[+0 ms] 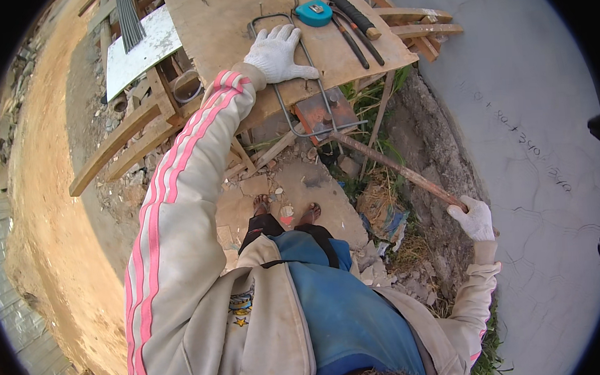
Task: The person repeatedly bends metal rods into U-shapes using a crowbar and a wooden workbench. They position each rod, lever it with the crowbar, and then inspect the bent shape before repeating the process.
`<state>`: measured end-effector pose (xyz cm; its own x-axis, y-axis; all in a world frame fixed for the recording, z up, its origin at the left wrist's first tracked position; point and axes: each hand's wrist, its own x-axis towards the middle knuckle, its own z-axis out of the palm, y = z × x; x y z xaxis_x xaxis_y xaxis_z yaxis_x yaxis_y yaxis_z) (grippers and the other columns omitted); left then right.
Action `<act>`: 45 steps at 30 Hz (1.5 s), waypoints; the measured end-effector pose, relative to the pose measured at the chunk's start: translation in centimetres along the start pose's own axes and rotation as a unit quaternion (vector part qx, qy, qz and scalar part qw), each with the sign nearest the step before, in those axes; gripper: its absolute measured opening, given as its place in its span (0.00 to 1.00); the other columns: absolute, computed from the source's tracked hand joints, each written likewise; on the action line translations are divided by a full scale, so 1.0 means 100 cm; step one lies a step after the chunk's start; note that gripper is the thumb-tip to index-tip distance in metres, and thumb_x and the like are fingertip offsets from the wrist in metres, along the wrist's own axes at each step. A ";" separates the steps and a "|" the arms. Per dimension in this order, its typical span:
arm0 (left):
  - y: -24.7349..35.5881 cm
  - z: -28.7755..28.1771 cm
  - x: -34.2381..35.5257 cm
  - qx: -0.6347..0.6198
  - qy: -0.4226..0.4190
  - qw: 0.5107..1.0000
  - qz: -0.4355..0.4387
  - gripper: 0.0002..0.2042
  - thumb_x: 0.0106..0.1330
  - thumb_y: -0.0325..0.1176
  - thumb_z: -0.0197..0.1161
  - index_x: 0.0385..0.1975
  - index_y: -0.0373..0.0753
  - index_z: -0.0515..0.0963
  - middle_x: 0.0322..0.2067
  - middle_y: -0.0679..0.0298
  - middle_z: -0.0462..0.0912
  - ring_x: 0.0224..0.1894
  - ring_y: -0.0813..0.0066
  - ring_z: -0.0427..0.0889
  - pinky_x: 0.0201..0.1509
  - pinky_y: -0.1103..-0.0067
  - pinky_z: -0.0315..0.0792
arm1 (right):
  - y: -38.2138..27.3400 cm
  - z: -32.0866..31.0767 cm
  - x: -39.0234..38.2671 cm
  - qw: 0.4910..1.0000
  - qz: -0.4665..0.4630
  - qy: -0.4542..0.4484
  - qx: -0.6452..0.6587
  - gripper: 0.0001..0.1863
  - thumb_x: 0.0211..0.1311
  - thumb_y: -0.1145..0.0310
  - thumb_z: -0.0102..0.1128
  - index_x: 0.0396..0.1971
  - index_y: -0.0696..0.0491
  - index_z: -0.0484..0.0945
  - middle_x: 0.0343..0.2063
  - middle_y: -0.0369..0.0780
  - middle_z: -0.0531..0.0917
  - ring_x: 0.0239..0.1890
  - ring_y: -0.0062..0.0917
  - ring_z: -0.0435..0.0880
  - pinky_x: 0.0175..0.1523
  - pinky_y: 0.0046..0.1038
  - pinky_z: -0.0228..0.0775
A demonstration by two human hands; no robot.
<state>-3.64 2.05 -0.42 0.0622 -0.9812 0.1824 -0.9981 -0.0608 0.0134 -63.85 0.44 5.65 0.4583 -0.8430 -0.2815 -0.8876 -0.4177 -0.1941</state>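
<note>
My left hand (276, 55), in a white glove, presses with spread fingers on a bent steel rod frame (325, 96) and the plywood board (214, 21). The frame's near end lies over a rusty metal block (313, 116) at the board's edge. My right hand (472, 219), also gloved, grips a long rusty bar (398, 168), whose far end meets the frame's near corner. Just beyond my left hand are a teal tape measure (314, 13), pincers (350, 39) and a tool with a black-wrapped handle (347, 9).
A white sheet (141, 60) and steel rods (125, 16) rest on rough timbers (115, 147) at left. A grey wall (527, 84) runs along the right. Below are my feet (260, 206) on broken concrete (313, 183), with weeds and rubble beside them.
</note>
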 end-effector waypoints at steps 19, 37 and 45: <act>-0.005 0.006 0.003 -0.019 0.014 1.000 0.014 0.63 0.57 0.87 0.57 0.75 0.30 0.69 0.73 0.44 0.72 0.78 0.47 0.67 0.78 0.52 0.57 | -0.141 0.113 -0.169 0.950 0.232 0.208 -0.011 0.33 0.59 0.36 0.74 0.26 0.56 0.78 0.22 0.52 0.76 0.26 0.54 0.71 0.32 0.43 0.67; -0.008 0.012 0.006 -0.080 0.017 0.997 -0.003 0.70 0.48 0.90 0.59 0.78 0.30 0.63 0.74 0.47 0.70 0.78 0.52 0.65 0.77 0.53 0.52 | -0.417 0.184 -0.252 0.886 0.393 0.240 0.052 0.21 0.78 0.47 0.61 0.36 0.53 0.80 0.27 0.52 0.85 0.33 0.53 0.86 0.37 0.48 0.76; -0.007 0.001 0.005 -0.072 -0.024 0.997 -0.003 0.67 0.54 0.88 0.56 0.80 0.30 0.61 0.78 0.45 0.64 0.81 0.48 0.61 0.81 0.52 0.51 | -0.373 0.156 -0.344 0.820 0.383 0.089 0.416 0.17 0.83 0.57 0.58 0.42 0.57 0.80 0.26 0.37 0.78 0.28 0.22 0.78 0.35 0.31 0.72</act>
<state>-2.90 1.61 -0.46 0.0648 -0.9887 0.1352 -0.9868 -0.0434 0.1560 -45.80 50.33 7.87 -0.2992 -0.8171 -0.4927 -0.5396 0.5708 -0.6189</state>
